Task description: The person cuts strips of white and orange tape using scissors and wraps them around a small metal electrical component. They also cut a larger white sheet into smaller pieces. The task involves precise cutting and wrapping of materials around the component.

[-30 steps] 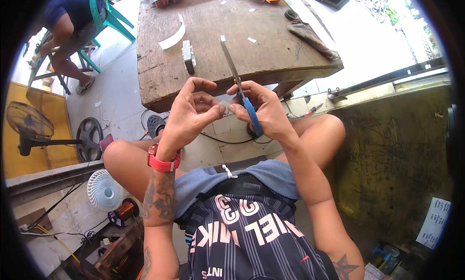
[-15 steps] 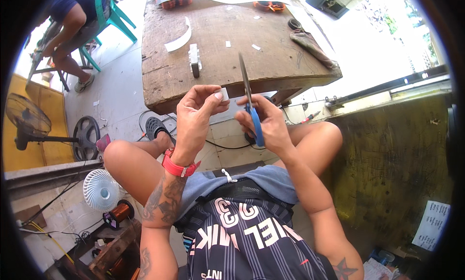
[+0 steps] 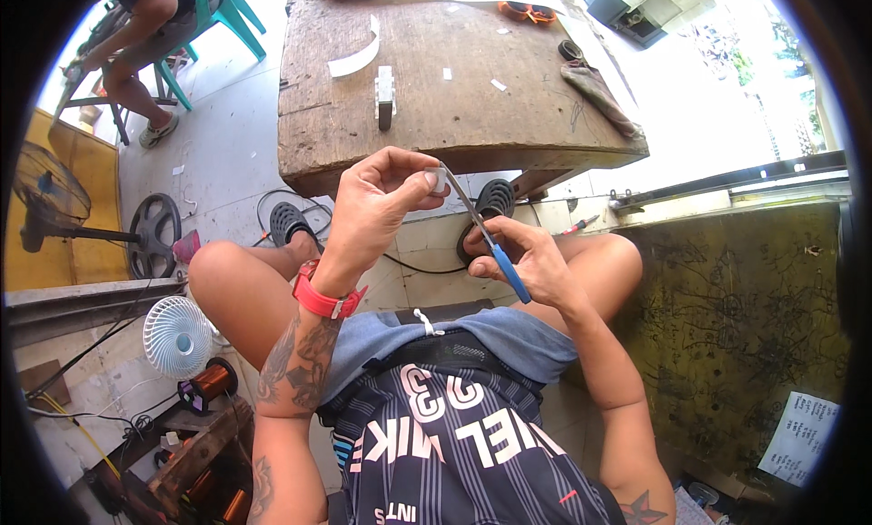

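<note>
My left hand [image 3: 386, 193] pinches a small white piece [image 3: 439, 181], paper or thin card by its look, between thumb and fingers. In my right hand [image 3: 531, 262] is a pair of scissors [image 3: 479, 218] with blue handles. Their blades point up and left, and the tips meet the edge of the white piece. Both hands are over my lap, just short of the wooden table [image 3: 336, 134]. On the table lie a curved white strip [image 3: 359, 60] and a small block-shaped part with pale sides and a dark end [image 3: 385, 98].
Small white scraps [image 3: 499, 84], a dark cloth [image 3: 599, 98] and a tape roll [image 3: 569, 50] lie on the table. A white fan [image 3: 179, 337] and a copper wire spool [image 3: 209, 385] stand at my left. Someone sits by a green chair [image 3: 213, 48] at far left.
The scissors have swung from nearly upright to a leftward slant, bringing their blades to the white piece. My right hand has shifted slightly right and down. The whole view has moved a little.
</note>
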Demonstrator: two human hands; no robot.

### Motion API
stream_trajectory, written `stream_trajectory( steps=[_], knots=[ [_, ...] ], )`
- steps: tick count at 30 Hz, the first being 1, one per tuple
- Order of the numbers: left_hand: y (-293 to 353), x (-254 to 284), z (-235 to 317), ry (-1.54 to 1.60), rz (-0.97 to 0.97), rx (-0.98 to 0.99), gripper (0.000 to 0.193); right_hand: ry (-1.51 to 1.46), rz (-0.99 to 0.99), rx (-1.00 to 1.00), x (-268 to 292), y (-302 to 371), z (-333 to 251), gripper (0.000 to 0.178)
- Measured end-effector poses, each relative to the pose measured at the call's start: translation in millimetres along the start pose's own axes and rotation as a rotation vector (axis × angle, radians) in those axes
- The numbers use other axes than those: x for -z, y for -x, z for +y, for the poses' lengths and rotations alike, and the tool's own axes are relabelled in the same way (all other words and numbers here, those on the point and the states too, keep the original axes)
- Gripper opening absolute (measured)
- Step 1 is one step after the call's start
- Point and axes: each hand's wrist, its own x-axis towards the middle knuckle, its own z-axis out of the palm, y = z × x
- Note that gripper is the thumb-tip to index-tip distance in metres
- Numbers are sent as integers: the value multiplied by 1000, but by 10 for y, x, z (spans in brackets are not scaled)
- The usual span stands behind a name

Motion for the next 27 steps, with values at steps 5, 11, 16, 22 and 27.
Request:
stream_trajectory(
  steps=[5,11,16,22,27],
  knots=[
    [2,13,-18,-19,-7,7,20,63,-59,-62,49,26,0,43],
    [-3,-19,14,-2,36,15,26,-113,16,-92,-69,-20,-15,42],
    [45,7,114,-198,-109,27,44,-343,148,95,-63,-199,-148,51],
    [77,-61,79,-270,-85,-40,49,-290,132,94,-47,-406,-361,41],
    [68,-312,-182,94,94,-116,40,-639,467,269,-442,-584,-292,38]
  ],
)
